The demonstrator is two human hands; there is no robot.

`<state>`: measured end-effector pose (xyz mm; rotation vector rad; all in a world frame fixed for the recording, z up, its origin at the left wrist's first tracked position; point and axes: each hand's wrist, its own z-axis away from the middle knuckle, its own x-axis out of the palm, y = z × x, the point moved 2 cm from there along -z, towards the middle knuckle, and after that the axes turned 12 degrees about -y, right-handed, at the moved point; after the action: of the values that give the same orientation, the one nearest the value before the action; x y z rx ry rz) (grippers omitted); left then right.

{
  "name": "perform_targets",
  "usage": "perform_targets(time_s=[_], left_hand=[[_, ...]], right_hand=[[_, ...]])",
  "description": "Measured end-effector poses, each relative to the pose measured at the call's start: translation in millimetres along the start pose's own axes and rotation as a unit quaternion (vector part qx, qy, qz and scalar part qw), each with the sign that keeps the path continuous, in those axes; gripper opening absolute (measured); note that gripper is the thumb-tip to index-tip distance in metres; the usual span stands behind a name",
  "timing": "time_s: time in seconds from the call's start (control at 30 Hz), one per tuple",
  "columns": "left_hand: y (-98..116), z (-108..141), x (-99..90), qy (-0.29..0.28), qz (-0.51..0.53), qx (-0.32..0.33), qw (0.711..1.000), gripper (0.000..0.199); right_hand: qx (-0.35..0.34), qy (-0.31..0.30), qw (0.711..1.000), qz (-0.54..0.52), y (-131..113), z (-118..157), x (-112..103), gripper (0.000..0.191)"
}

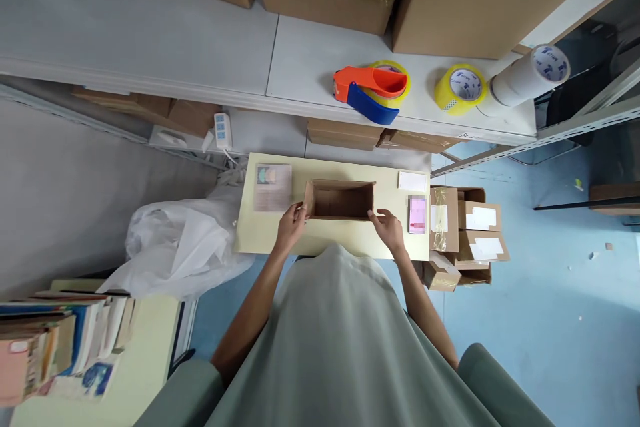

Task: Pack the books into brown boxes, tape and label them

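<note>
An open cardboard box (pixel 341 209) stands on the pale yellow table (pixel 327 238) in front of me, its dark inside facing up. My left hand (pixel 291 223) grips the box at its left front corner, fingers closed on the edge. At the right front corner my right hand (pixel 388 228) has thumb and fingers on the edge of the same box. A booklet or printed sheet in a clear cover (pixel 273 188) lies left of the box. To the right are a phone with a pink screen (pixel 417 215) and a small white card or label (pixel 413 181).
On the shelf (pixel 310 60) beyond sit an orange and blue tape dispenser (pixel 373 88), a yellow tape roll (pixel 461 89) and a white roll (pixel 530 77). Small cartons (pixel 470 227) are piled right of the table. A white plastic bag (pixel 180 243) and books (pixel 75 340) are left.
</note>
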<state>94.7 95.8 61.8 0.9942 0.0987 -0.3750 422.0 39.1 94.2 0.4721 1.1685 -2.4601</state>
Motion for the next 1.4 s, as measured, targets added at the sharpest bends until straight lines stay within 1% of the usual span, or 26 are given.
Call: perform_targets(time_s=[0.07,0.13,0.2,0.27,0.33,0.4,0.53,0.63,0.73,0.8,0.87,0.93,0.97,1.03,1.1,1.17,1.3,1.33,1.4], left_hand=[[-6.4,-2.1,-0.3,0.004,0.044,-0.005,0.999,0.058],[-12.1,-4.1,-0.7,0.013,0.065,-0.017,0.998,0.058],[-17.5,-6.0,-0.3,0.016,0.076,-0.038,0.996,0.058],[-22.5,-7.8,1.5,0.01,0.08,-0.057,0.995,0.058],[-27.0,-9.8,4.3,0.005,0.08,-0.067,0.994,0.061],[-31.1,-11.8,7.4,0.006,0.082,-0.073,0.994,0.064],[-36.9,-16.2,9.2,0.014,0.088,-0.072,0.993,0.059],[-37.9,-21.4,3.2,0.011,0.09,-0.057,0.994,0.055],[-35.4,-32.3,-10.7,-0.01,0.109,-0.03,0.994,0.054],[-33.3,-44.2,-27.2,0.004,0.099,-0.024,0.995,0.054],[-32.9,-58.8,-48.9,0.051,0.057,-0.04,0.996,0.052],[-35.0,-73.8,-72.0,0.105,-0.009,-0.073,0.992,0.052],[-37.1,-80.6,-82.5,0.134,-0.057,-0.097,0.985,0.055],[-42.4,-92.9,-97.9,0.157,-0.12,-0.139,0.97,0.065],[-47.5,-103.0,-105.9,0.155,-0.143,-0.167,0.963,0.073],[-49.6,-111.4,-109.6,0.148,-0.147,-0.181,0.961,0.079],[-45.1,-123.3,-118.2,0.142,-0.147,-0.205,0.957,0.094],[-43.1,-124.7,-120.9,0.139,-0.146,-0.206,0.958,0.095],[-38.9,-124.5,-125.1,0.136,-0.144,-0.196,0.96,0.09]], right_hand=[[-0.03,-0.009,0.998,-0.054,9.1,-2.0,-2.1,0.076],[-0.05,-0.01,0.993,-0.106,20.2,-4.1,-3.0,0.081],[-0.047,-0.011,0.989,-0.141,31.7,-6.1,-1.3,0.085],[-0.03,-0.027,0.985,-0.17,41.2,-7.5,3.5,0.085],[-0.015,-0.047,0.979,-0.199,47.4,-8.2,9.4,0.085],[-0.005,-0.055,0.973,-0.222,50.7,-8.3,13.7,0.084],[0.004,-0.04,0.973,-0.228,52.9,-7.3,14.1,0.082],[0.003,-0.001,0.978,-0.209,52.2,-4.5,7.7,0.081],[-0.011,0.042,0.981,-0.187,46.9,0.3,-1.3,0.08],[-0.03,0.064,0.983,-0.171,39.8,4.6,-7.4,0.078],[-0.049,0.084,0.984,-0.15,30.4,9.6,-12.6,0.074],[-0.06,0.101,0.985,-0.13,20.8,14.7,-15.9,0.07],[-0.063,0.108,0.984,-0.123,16.6,17.3,-16.7,0.069],[-0.064,0.12,0.984,-0.117,10.1,22.5,-16.4,0.068],[-0.059,0.132,0.983,-0.113,7.1,27.9,-14.3,0.069],[-0.05,0.146,0.982,-0.11,7.0,33.8,-11.4,0.071],[-0.032,0.162,0.979,-0.119,10.1,46.4,-6.1,0.072],[-0.029,0.165,0.979,-0.12,10.3,49.2,-5.3,0.072],[-0.024,0.172,0.978,-0.118,9.3,53.5,-5.1,0.072]])
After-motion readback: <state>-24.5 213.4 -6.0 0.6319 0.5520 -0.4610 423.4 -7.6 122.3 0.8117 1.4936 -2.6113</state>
